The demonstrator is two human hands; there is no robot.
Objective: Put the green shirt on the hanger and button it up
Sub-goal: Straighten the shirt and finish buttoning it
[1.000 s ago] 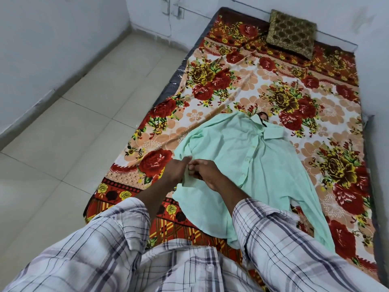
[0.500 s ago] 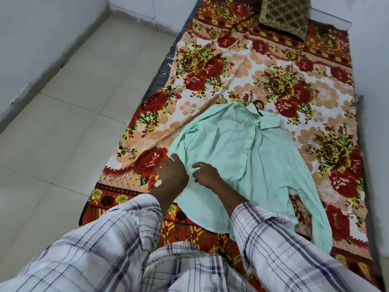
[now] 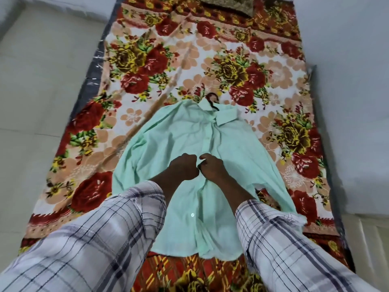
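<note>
On the floral bedspread (image 3: 147, 60), as the head camera sees it, the green shirt (image 3: 185, 131) lies flat and front-up, with its collar (image 3: 226, 115) at the far end and its hem nearest the person. The dark hook of the hanger (image 3: 212, 101) protrudes from the neck opening and rests on the bedspread just beyond the collar; the rest of the hanger is covered by cloth. One shirt sleeve lies along the edge on the person's left. The other stretches down to the right, its cuff (image 3: 299, 218) just beside the person's right forearm. Both hands meet at mid-chest on the button placket, knuckles almost touching. The left hand (image 3: 183, 167) is clenched knuckles-up, gripping the fabric at the placket. The right hand (image 3: 213, 169) has its fingers curled and pinches the facing edge of the same seam. Whether a button sits between the fingertips cannot be told, since the knuckles hide the spot and the frame is blurred. Below the hands a white button (image 3: 192, 215) shows on the lower front. Plaid sleeves (image 3: 117, 228) cover both forearms. A brown patterned cushion (image 3: 229, 5) lies at the far end of the bedspread. Pale floor tiles (image 3: 42, 70) run along the left and a white wall (image 3: 347, 81) borders the right.
</note>
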